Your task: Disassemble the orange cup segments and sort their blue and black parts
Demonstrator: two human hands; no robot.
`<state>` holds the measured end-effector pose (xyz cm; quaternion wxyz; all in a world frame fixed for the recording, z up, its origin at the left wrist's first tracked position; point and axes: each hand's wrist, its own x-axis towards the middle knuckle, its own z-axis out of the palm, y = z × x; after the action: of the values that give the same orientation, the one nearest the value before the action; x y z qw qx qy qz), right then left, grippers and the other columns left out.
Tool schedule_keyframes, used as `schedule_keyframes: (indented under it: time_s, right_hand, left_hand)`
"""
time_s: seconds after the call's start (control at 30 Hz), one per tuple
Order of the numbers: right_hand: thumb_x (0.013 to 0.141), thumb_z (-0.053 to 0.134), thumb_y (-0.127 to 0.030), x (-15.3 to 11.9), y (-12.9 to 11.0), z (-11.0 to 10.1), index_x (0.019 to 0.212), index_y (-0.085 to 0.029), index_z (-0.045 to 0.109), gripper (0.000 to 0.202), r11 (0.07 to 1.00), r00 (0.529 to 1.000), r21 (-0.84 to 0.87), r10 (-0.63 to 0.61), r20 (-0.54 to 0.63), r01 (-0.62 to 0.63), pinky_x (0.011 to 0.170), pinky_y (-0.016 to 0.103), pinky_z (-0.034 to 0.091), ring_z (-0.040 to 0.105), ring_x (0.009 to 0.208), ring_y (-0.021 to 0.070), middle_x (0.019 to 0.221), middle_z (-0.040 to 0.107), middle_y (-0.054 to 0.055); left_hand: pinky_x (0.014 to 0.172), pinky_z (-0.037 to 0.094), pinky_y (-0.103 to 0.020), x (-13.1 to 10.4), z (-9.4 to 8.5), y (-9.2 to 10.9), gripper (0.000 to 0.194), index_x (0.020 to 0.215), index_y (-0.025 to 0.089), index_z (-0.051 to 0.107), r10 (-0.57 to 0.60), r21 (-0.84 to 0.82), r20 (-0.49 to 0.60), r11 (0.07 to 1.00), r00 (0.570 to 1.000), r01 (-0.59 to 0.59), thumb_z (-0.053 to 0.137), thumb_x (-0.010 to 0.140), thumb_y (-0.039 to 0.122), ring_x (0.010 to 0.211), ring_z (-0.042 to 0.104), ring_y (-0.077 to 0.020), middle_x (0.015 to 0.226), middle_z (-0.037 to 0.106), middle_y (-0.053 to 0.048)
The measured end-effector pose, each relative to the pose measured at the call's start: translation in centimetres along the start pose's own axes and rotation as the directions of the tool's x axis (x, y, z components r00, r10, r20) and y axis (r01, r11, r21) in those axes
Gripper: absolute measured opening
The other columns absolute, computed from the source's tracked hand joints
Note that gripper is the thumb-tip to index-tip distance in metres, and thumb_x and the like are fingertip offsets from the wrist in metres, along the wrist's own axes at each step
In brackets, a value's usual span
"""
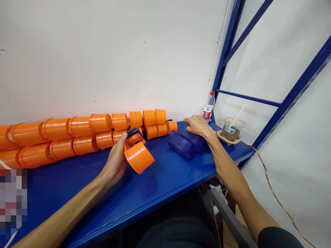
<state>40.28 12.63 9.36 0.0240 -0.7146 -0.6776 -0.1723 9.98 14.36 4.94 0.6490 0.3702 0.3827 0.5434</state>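
My left hand is closed around an orange plastic cup-shaped part, tilted above the table, with a dark strip at its upper end. My right hand is bent over the far end of a stack of flat dark blue pouches. Its fingers are curled together, and what they pinch, if anything, is hidden. Beside that stack, to its left, lies another fanned stack of the same pouches.
Two-tier rows of orange cups run along the wall on the blue table. At the right end stand a red-capped water bottle and a lidded drink cup in a cardboard holder. A blue rack frame rises behind them.
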Motion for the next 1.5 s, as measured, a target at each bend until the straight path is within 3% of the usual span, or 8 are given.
schedule_keyframes:
  time_s: [0.33,0.5,0.67,0.77,0.93,1.13,1.3,1.5]
  right_hand:
    - [0.087,0.059,-0.020,0.0,-0.2,0.3,0.105,-0.016,0.075,0.024,0.999,0.999,-0.007,0.045,0.025,-0.045,0.073,0.034,0.037,0.069,0.094,0.0290,0.101,0.076,0.017]
    - [0.093,0.053,-0.023,-1.0,-1.4,-0.9,0.101,-0.018,0.071,0.021,0.951,0.940,0.306,0.142,-0.310,-0.043,0.075,0.034,0.044,0.068,0.082,0.0241,0.086,0.074,0.009]
    - [0.087,0.069,-0.027,-5.0,-7.8,-2.2,0.138,-0.023,0.057,0.053,0.656,0.769,0.426,-0.414,-0.486,0.623,0.101,0.043,0.052,0.062,0.122,0.0275,0.136,0.067,0.010]
    - [0.083,0.074,-0.022,-6.1,-11.9,-1.9,0.156,-0.020,0.039,0.081,0.635,0.698,0.294,-0.619,-0.360,0.715,0.113,0.051,0.048,0.049,0.140,0.0326,0.158,0.049,0.016]
    - [0.081,0.074,-0.020,-3.9,-12.7,-2.5,0.146,-0.013,0.048,0.070,0.702,0.725,0.195,-0.629,-0.281,0.685,0.103,0.050,0.054,0.059,0.121,0.0338,0.139,0.061,0.019]
    - [0.078,0.073,-0.024,1.3,-3.7,-5.9,0.147,-0.022,0.047,0.073,0.902,0.835,0.285,-0.131,-0.534,0.324,0.100,0.053,0.051,0.055,0.126,0.0384,0.139,0.058,0.015]
    - [0.068,0.084,-0.029,6.3,0.9,-5.3,0.123,-0.018,0.061,0.060,0.963,0.982,0.242,-0.082,-0.170,0.122,0.085,0.040,0.050,0.063,0.103,0.0313,0.120,0.066,0.012]
    - [0.062,0.078,-0.016,9.5,1.0,-2.7,0.093,-0.021,0.058,0.037,0.895,0.969,0.428,-0.201,0.146,0.122,0.064,0.027,0.042,0.058,0.082,0.0192,0.098,0.066,0.002]
  left_hand:
    - [0.068,0.061,-0.024,0.4,-0.2,-0.4,0.028,0.108,0.017,0.079,0.012,0.009,0.014,1.000,1.000,-0.012,0.061,0.099,0.038,0.086,0.075,-0.0188,0.104,0.080,-0.008]
    - [0.069,0.061,-0.026,1.4,-0.9,-1.2,0.037,0.115,0.016,0.077,0.057,0.011,0.049,0.998,0.997,-0.058,0.067,0.095,0.045,0.090,0.075,-0.0211,0.113,0.079,-0.010]
    - [0.068,0.059,-0.029,2.7,-1.9,-2.1,0.056,0.124,0.017,0.074,0.114,0.108,0.121,0.986,0.986,-0.128,0.069,0.088,0.060,0.091,0.076,-0.0239,0.113,0.079,-0.011]
    - [0.061,0.056,-0.027,2.9,-2.4,-2.4,0.062,0.125,0.017,0.072,0.110,0.153,0.178,0.979,0.978,-0.138,0.070,0.085,0.064,0.083,0.075,-0.0234,0.106,0.079,-0.010]
    - [0.056,0.055,-0.027,2.7,-2.5,-1.8,0.069,0.109,0.016,0.066,0.103,0.130,0.252,0.982,0.962,-0.139,0.064,0.082,0.079,0.064,0.069,-0.0186,0.082,0.074,-0.006]
    - [0.050,0.053,-0.027,2.2,-2.0,-1.3,0.064,0.099,0.017,0.060,0.078,0.197,0.330,0.969,0.941,-0.149,0.070,0.078,0.076,0.054,0.062,-0.0160,0.067,0.065,0.000]
    - [0.048,0.050,-0.025,2.2,-1.8,-2.0,0.058,0.093,0.016,0.061,0.040,0.293,0.366,0.943,0.930,-0.156,0.071,0.078,0.071,0.051,0.060,-0.0144,0.064,0.062,0.000]
    - [0.048,0.048,-0.025,2.3,-1.9,-2.0,0.061,0.089,0.016,0.061,0.038,0.323,0.353,0.933,0.935,-0.160,0.072,0.075,0.074,0.050,0.059,-0.0139,0.063,0.060,0.001]
